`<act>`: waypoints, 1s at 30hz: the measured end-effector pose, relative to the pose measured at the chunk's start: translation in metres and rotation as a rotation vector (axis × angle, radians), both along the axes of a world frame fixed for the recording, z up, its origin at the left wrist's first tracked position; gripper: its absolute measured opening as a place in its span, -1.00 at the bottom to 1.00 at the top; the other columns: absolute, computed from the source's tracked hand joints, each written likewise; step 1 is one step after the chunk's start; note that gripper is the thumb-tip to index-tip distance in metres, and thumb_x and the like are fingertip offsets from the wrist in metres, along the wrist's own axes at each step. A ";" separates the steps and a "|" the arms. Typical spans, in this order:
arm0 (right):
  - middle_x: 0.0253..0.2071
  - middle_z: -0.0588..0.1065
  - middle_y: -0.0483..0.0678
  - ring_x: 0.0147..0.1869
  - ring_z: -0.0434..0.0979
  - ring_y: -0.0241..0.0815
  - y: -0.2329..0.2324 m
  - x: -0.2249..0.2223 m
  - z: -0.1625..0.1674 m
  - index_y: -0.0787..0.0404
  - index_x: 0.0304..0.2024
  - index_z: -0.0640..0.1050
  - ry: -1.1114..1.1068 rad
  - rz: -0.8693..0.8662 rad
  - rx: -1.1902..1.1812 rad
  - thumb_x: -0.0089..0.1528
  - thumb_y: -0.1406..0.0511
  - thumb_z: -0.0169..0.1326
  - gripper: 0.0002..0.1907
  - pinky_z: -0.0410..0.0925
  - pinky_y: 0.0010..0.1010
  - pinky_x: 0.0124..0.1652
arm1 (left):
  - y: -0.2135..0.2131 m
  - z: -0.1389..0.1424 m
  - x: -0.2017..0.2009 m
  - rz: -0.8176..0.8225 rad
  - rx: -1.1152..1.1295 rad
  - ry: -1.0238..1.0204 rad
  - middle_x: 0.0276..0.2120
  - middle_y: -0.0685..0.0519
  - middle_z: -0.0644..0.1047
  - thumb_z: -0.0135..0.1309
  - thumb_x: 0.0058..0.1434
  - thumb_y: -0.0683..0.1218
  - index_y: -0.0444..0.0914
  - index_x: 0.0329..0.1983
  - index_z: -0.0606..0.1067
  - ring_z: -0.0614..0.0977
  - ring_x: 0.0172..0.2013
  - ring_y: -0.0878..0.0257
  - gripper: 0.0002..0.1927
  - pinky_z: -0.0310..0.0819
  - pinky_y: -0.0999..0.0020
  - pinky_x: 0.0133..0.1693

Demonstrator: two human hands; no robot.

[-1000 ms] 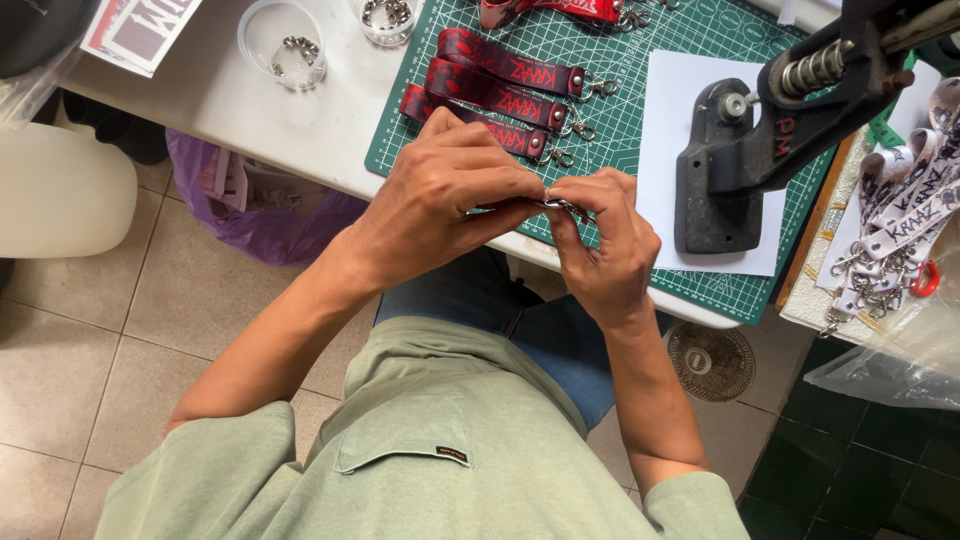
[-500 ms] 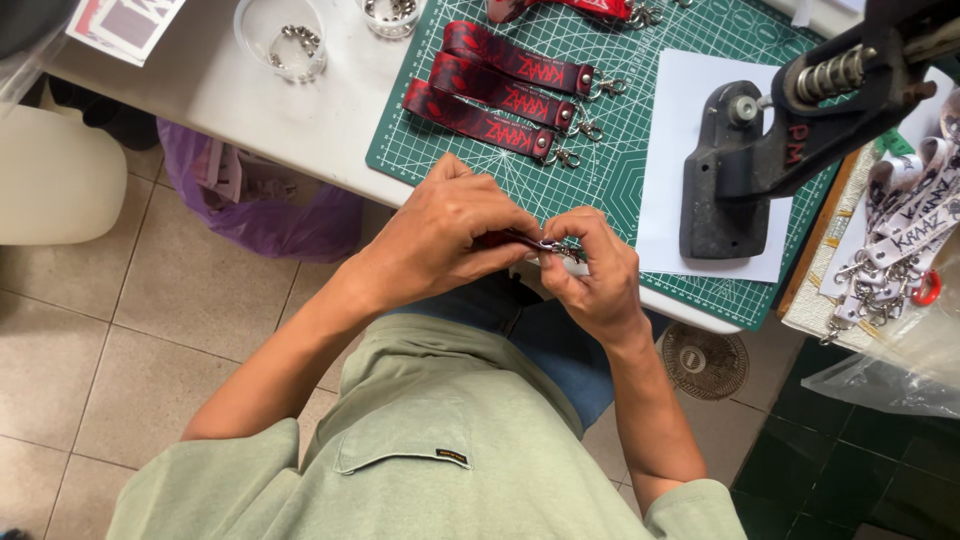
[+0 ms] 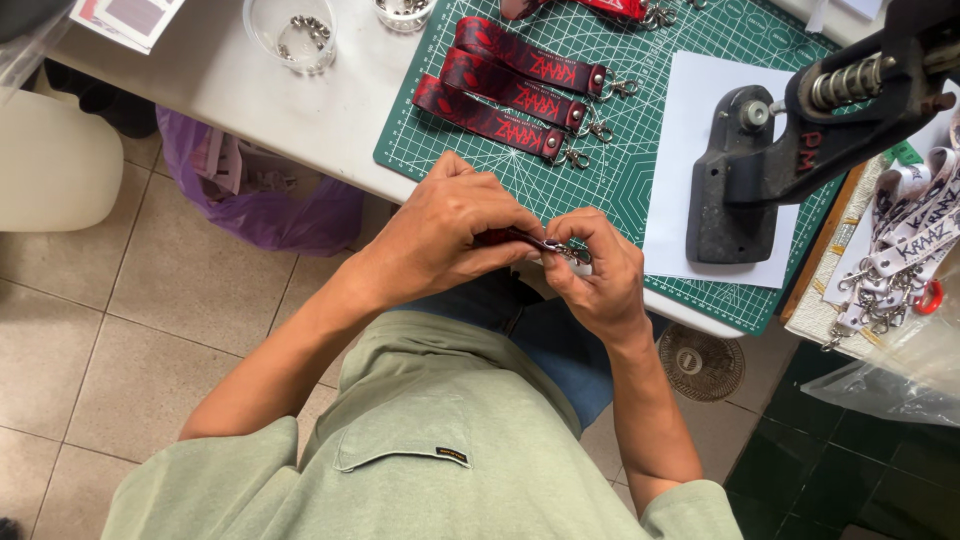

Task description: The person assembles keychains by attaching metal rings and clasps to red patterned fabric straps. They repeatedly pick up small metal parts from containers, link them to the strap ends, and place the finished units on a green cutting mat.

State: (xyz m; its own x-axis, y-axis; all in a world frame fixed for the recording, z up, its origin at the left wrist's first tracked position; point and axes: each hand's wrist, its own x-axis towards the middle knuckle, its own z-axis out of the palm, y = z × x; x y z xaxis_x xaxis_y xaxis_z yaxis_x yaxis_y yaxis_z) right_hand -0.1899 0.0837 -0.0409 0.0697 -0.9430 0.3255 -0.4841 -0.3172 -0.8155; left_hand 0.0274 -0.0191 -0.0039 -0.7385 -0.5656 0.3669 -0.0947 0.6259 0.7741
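My left hand (image 3: pixel 455 235) is closed around a short dark red strap (image 3: pixel 508 237), most of it hidden under my fingers. My right hand (image 3: pixel 597 270) pinches the small metal clasp (image 3: pixel 570 252) at the strap's end. Both hands meet just in front of the table's near edge, over my lap. Three finished red straps with metal clips (image 3: pixel 510 88) lie side by side on the green cutting mat (image 3: pixel 640 150) beyond my hands.
A black hand press (image 3: pixel 760 160) stands on a white sheet (image 3: pixel 680 110) at the right. White straps with clips (image 3: pixel 900 240) are heaped further right. Two clear cups of metal parts (image 3: pixel 292 30) stand on the white table (image 3: pixel 250 100). A purple bag (image 3: pixel 260 200) lies on the tiled floor.
Both hands have stayed together on the strap and clasp, with the fingers shifting slightly. My view has drifted a little, moving the table up and to the right.
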 end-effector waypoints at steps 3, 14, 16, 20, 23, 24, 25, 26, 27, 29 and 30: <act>-0.21 0.53 -0.01 -0.16 0.58 -0.24 0.000 -0.001 -0.003 0.30 -0.13 0.45 -0.007 0.007 -0.013 0.33 0.35 0.17 -0.82 0.47 -0.46 -0.18 | 0.001 -0.001 -0.001 -0.001 0.008 0.006 -0.38 0.17 0.60 0.31 0.21 -0.05 -0.15 -0.14 0.64 0.56 -0.29 0.30 -0.82 0.19 0.26 -0.06; -0.24 0.52 -0.02 -0.21 0.55 -0.24 -0.002 0.000 -0.007 0.29 -0.16 0.44 0.023 -0.007 -0.047 0.28 0.43 0.14 -0.86 0.46 -0.47 -0.23 | -0.002 -0.008 -0.005 -0.027 -0.049 0.002 -0.35 0.16 0.61 0.29 0.27 -0.03 -0.14 -0.12 0.64 0.56 -0.29 0.31 -0.83 0.18 0.24 -0.06; -0.20 0.52 0.00 -0.15 0.57 -0.19 -0.005 0.001 -0.002 0.31 -0.13 0.43 0.062 -0.025 -0.069 0.27 0.45 0.14 -0.83 0.48 -0.41 -0.14 | -0.009 -0.009 -0.005 -0.017 -0.134 0.004 -0.33 0.17 0.62 0.28 0.29 -0.02 -0.13 -0.10 0.64 0.57 -0.25 0.30 -0.83 0.17 0.24 -0.05; -0.12 0.56 0.03 -0.04 0.64 -0.11 -0.021 -0.002 0.013 0.31 -0.08 0.47 0.220 -0.082 -0.142 0.29 0.51 0.21 -0.80 0.51 -0.36 -0.05 | -0.023 -0.010 -0.006 0.036 -0.329 0.014 -0.30 0.25 0.62 0.30 0.30 -0.01 -0.09 -0.14 0.63 0.54 -0.27 0.33 -0.86 0.18 0.22 -0.03; -0.04 0.60 0.00 0.03 0.66 -0.08 -0.030 -0.006 0.023 0.28 -0.05 0.55 0.257 -0.059 -0.134 0.28 0.52 0.25 -0.78 0.53 -0.34 -0.02 | -0.034 -0.014 -0.004 0.108 -0.572 -0.004 -0.20 0.28 0.61 0.26 0.38 -0.02 -0.09 -0.10 0.62 0.54 -0.23 0.35 -0.89 0.20 0.24 0.02; -0.03 0.60 -0.02 0.04 0.66 -0.07 -0.035 -0.007 0.024 0.27 -0.06 0.56 0.281 -0.050 -0.144 0.27 0.51 0.26 -0.78 0.53 -0.34 -0.01 | -0.036 -0.016 -0.003 0.115 -0.657 -0.026 -0.17 0.28 0.61 0.24 0.40 -0.03 -0.10 -0.09 0.61 0.54 -0.21 0.37 -0.90 0.21 0.25 0.05; -0.02 0.60 -0.03 0.04 0.67 -0.07 -0.036 -0.007 0.025 0.26 -0.06 0.58 0.305 -0.039 -0.145 0.27 0.50 0.28 -0.78 0.53 -0.33 -0.01 | -0.036 -0.019 -0.003 0.124 -0.733 -0.050 -0.14 0.27 0.60 0.22 0.42 -0.03 -0.10 -0.08 0.61 0.54 -0.20 0.39 -0.91 0.21 0.26 0.07; -0.02 0.61 -0.05 0.05 0.67 -0.07 -0.038 -0.008 0.025 0.25 -0.07 0.59 0.327 -0.027 -0.148 0.26 0.49 0.29 -0.79 0.52 -0.33 -0.01 | -0.036 -0.022 -0.003 0.138 -0.818 -0.082 -0.13 0.28 0.59 0.21 0.40 -0.05 -0.09 -0.07 0.61 0.54 -0.20 0.40 -0.91 0.22 0.28 0.09; -0.01 0.60 -0.04 0.05 0.66 -0.06 -0.041 -0.008 0.024 0.26 -0.08 0.59 0.357 -0.019 -0.157 0.25 0.48 0.30 -0.79 0.52 -0.32 -0.01 | -0.038 -0.025 -0.004 0.152 -0.907 -0.112 -0.12 0.28 0.58 0.20 0.39 -0.06 -0.09 -0.07 0.62 0.53 -0.20 0.41 -0.91 0.23 0.29 0.10; -0.01 0.60 -0.01 0.04 0.63 -0.04 -0.040 -0.009 0.023 0.26 -0.11 0.59 0.416 0.001 -0.161 0.23 0.47 0.31 -0.79 0.50 -0.31 -0.01 | -0.036 -0.030 -0.004 0.152 -0.995 -0.175 -0.14 0.28 0.56 0.19 0.35 -0.07 -0.08 -0.09 0.62 0.53 -0.20 0.40 -0.89 0.24 0.30 0.10; -0.01 0.59 -0.01 0.05 0.62 -0.03 -0.042 -0.010 0.022 0.26 -0.10 0.60 0.458 0.010 -0.175 0.22 0.48 0.31 -0.78 0.49 -0.29 0.01 | -0.037 -0.033 -0.005 0.139 -1.010 -0.204 -0.16 0.26 0.55 0.19 0.33 -0.06 -0.08 -0.11 0.62 0.53 -0.20 0.38 -0.90 0.25 0.29 0.09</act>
